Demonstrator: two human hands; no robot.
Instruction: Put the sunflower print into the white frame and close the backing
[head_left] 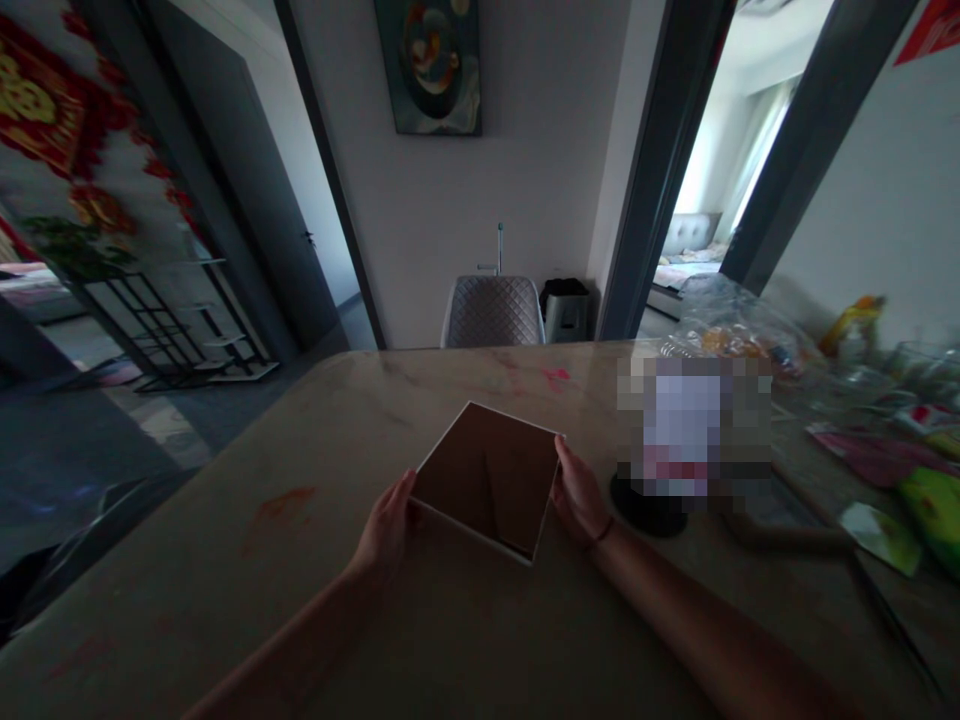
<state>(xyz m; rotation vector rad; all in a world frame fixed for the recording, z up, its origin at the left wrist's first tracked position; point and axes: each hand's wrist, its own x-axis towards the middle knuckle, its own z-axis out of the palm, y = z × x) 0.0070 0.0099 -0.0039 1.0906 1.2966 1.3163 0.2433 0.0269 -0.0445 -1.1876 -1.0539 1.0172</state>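
Observation:
A square brown cardboard box (487, 480) with thin white edges is held between my two hands, a little above the table (450, 640) or touching it; I cannot tell which. It is turned so that one corner points toward me. A dark line runs down its brown face. My left hand (386, 525) grips the left corner, thumb along the edge. On the opposite side, my right hand (581, 490) grips the right corner, with a dark band round the wrist. The fingers under the box are partly hidden.
Right of my right hand stands a blurred-out object on a black round base (649, 510). Beyond it lie a dark-framed tray (787, 535), a clear plastic bag (727, 320) and a green packet (930, 510). A grey quilted chair (495, 310) stands past the far table edge.

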